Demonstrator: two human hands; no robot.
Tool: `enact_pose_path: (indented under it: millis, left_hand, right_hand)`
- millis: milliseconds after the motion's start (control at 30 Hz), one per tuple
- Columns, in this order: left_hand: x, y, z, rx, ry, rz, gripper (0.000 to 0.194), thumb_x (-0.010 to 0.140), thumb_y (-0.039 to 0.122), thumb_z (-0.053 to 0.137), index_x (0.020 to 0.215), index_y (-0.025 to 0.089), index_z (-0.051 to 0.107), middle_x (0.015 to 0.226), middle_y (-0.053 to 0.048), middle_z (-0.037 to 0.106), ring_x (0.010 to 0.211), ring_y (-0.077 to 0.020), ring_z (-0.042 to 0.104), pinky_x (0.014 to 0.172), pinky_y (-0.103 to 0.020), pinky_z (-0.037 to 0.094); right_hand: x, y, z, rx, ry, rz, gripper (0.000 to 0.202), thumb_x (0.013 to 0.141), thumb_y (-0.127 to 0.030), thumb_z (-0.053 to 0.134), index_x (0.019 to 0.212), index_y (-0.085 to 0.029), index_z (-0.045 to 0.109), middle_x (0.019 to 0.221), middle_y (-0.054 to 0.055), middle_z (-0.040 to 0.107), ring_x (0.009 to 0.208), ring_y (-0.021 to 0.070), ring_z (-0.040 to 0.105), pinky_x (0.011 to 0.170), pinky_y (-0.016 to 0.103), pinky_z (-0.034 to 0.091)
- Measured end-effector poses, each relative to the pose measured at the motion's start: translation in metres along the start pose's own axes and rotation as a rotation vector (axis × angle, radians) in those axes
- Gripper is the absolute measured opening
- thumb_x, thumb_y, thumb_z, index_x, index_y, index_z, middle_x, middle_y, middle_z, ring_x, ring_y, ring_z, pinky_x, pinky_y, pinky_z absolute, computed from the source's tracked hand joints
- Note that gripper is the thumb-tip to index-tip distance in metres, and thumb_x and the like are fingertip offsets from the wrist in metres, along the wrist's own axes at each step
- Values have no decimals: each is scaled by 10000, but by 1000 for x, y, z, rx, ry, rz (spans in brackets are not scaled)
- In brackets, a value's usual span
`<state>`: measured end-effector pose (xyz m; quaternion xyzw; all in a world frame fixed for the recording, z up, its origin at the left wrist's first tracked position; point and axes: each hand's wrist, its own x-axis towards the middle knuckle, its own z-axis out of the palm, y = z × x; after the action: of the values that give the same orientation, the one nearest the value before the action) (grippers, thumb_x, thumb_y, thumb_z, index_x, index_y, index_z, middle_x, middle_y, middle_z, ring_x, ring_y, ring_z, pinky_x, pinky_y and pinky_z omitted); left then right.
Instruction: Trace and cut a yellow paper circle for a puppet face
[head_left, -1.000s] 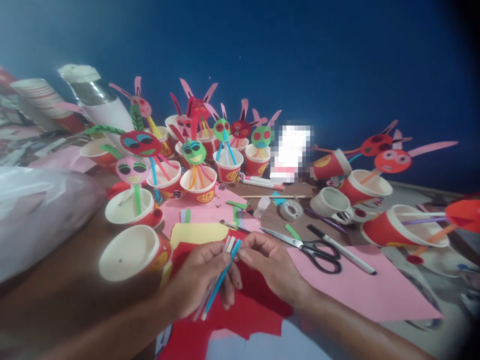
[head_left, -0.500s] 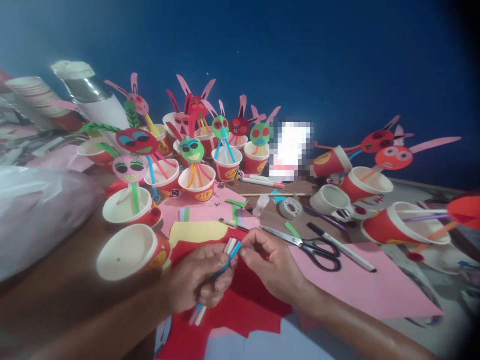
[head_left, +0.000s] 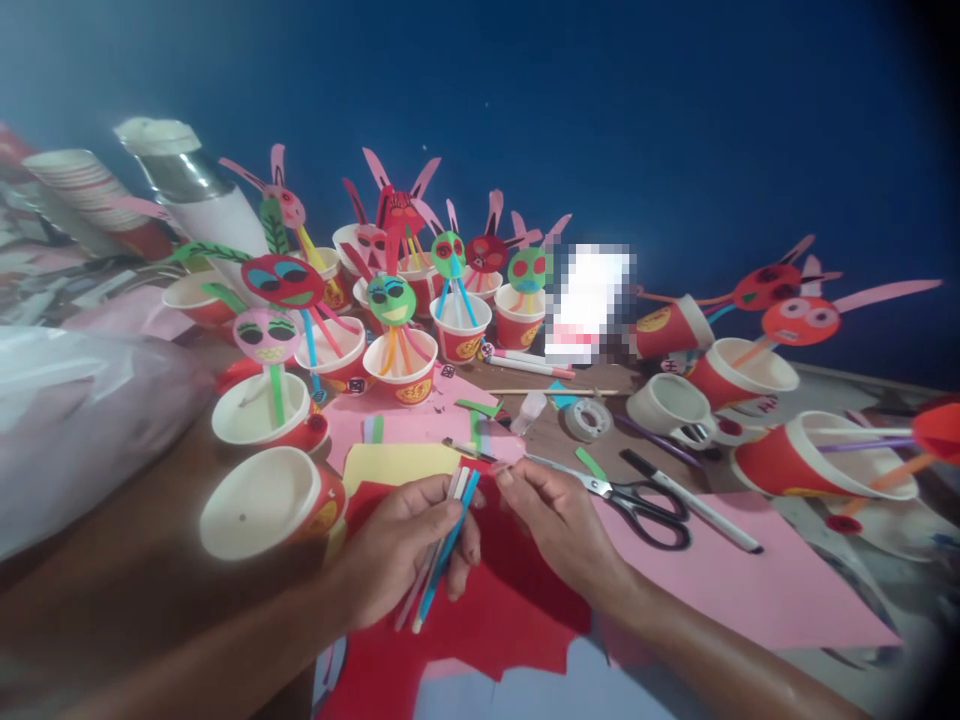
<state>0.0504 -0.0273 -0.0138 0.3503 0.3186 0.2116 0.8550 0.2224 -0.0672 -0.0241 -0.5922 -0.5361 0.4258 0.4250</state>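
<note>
My left hand (head_left: 420, 545) is closed around several thin straws (head_left: 439, 565), blue, pink and white, which slant upward with their top ends showing above the thumb. Just right of those ends, my right hand (head_left: 551, 510) is in a pinch with thumb and forefinger together. Whatever sits in that pinch is too small to make out. Both hands are above red paper (head_left: 517, 630) with cut edges. Black-handled scissors (head_left: 649, 515) lie beside my right hand, their blades partly hidden behind it.
Several red paper cups (head_left: 401, 385) with paper faces on straws stand at the back. A tipped cup (head_left: 259, 505) is on the left. Tape (head_left: 589, 420), a mug (head_left: 670, 408), a marker (head_left: 690, 500) and pink paper (head_left: 810, 590) lie to the right. A plastic bag (head_left: 90, 430) bulges at far left.
My right hand has drawn back slightly to the right from the straw tops. In my left hand the straws now lie straighter and closer together, and its lower fingers have loosened.
</note>
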Motion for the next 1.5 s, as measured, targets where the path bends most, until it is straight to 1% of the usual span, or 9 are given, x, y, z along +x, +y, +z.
enact_pose_path:
  millis: [100, 200, 367, 500, 733, 967, 1167, 1367, 1500]
  left_hand:
    - [1, -2, 1, -11, 43, -19, 108, 873, 204, 454, 863, 145, 544, 663, -31, 636, 482, -118, 602, 477, -211, 466]
    - [2, -2, 1, -32, 70, -36, 97, 875, 189, 448, 857, 139, 530, 724, -62, 659, 573, -158, 650, 517, -243, 495]
    - [2, -1, 1, -45, 92, -43, 108, 878, 169, 439, 872, 121, 535, 754, -79, 662, 666, -195, 675, 560, -277, 517]
    - [1, -1, 0, -58, 95, -52, 103, 883, 165, 429, 866, 126, 522, 769, -88, 669, 677, -203, 678, 567, -293, 522]
    - [3, -4, -3, -68, 72, -37, 114, 875, 182, 455, 857, 117, 548, 773, -92, 668, 677, -203, 674, 564, -289, 519]
    - [-1, -1, -1, -30, 143, -81, 84, 857, 203, 510, 861, 137, 562, 767, -68, 672, 652, -184, 663, 569, -278, 511]
    - [2, 2, -1, 24, 154, -138, 66, 827, 214, 560, 827, 148, 567, 759, -57, 675, 623, -170, 645, 562, -273, 507]
    - [3, 1, 0, 41, 158, -155, 75, 838, 225, 540, 823, 152, 556, 728, -50, 664, 582, -160, 632, 518, -250, 484]
    - [2, 2, 1, 41, 168, -153, 88, 833, 237, 543, 810, 153, 551, 698, -42, 655, 553, -155, 619, 508, -252, 475]
  right_hand:
    - [2, 3, -2, 11, 23, -11, 143, 886, -253, 446, 802, -196, 547, 673, -41, 522, 612, 99, 478, 600, 218, 388]
    - [1, 2, -1, 29, -17, -14, 202, 862, -166, 426, 1003, -220, 560, 837, -13, 599, 747, 124, 556, 707, 251, 424]
    - [0, 2, 1, 48, -35, -23, 190, 839, -138, 430, 884, -208, 601, 823, -9, 614, 757, 124, 568, 708, 247, 428]
    - [0, 1, 0, 65, -14, -64, 182, 783, -70, 436, 712, -193, 549, 790, -25, 584, 720, 99, 535, 691, 219, 405]
    - [-3, 0, -3, 178, -86, 42, 171, 838, -132, 417, 798, -191, 573, 698, -34, 571, 661, 105, 530, 650, 228, 411]
    - [-3, -9, -3, 209, -123, -10, 198, 818, -105, 363, 759, -180, 536, 704, -17, 544, 672, 113, 516, 644, 232, 411]
    - [-3, -7, -8, 223, -179, -21, 183, 792, -105, 317, 707, -194, 452, 597, -39, 440, 548, 103, 438, 535, 222, 372]
    - [-5, -11, -11, 164, -137, -41, 311, 896, -209, 327, 593, -191, 394, 564, -51, 378, 530, 86, 362, 530, 214, 320]
    - [-3, -10, -7, 119, -124, -28, 333, 914, -304, 376, 633, -179, 503, 525, -59, 409, 483, 74, 383, 500, 200, 326]
